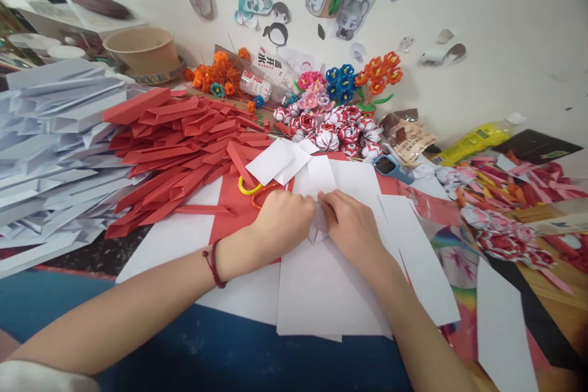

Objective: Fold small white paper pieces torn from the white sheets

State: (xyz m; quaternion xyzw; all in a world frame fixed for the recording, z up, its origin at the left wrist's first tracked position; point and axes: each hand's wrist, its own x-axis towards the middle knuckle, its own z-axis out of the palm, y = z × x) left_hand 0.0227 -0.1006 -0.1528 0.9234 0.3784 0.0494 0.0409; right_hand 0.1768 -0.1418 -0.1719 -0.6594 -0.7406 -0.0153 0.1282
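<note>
Above the white sheets, my left hand is closed around the left side of a small folded white paper. Its fingers are curled and partly hidden. On the right side, my right hand pinches the same paper between thumb and fingers. Just beyond both hands lie small white paper pieces. Scissors with yellow and orange handles rest behind my left hand on red paper. A dark red bracelet circles my left wrist.
Piles of folded white strips and folded red strips stand at the left. Red and white paper flowers sit behind the sheets, with a blue watch beside them. A yellow bottle and more paper pieces are at the right.
</note>
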